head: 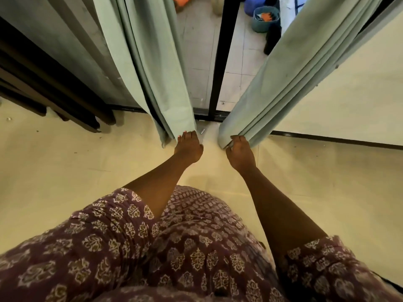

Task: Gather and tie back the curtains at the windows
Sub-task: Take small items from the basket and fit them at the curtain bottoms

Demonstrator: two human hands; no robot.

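Note:
Two pale green curtains hang in front of a glass door with a black frame (220, 62). The left curtain (152, 62) falls in folds from the upper left; my left hand (188, 147) grips its inner edge low down, fingers curled over the fabric. The right curtain (294, 79) slants in from the upper right, bunched into several pleats; my right hand (239, 153) grips its lower inner folds. Both arms reach forward and down. A gap between the two curtains shows the tiled floor outside.
A dark curtain or panel (43, 79) hangs at the far left. A cream wall (349, 101) stands to the right. Beyond the glass sit a teal basket (265, 19) and a blue container (254, 4). Cream floor (65, 171) lies underfoot.

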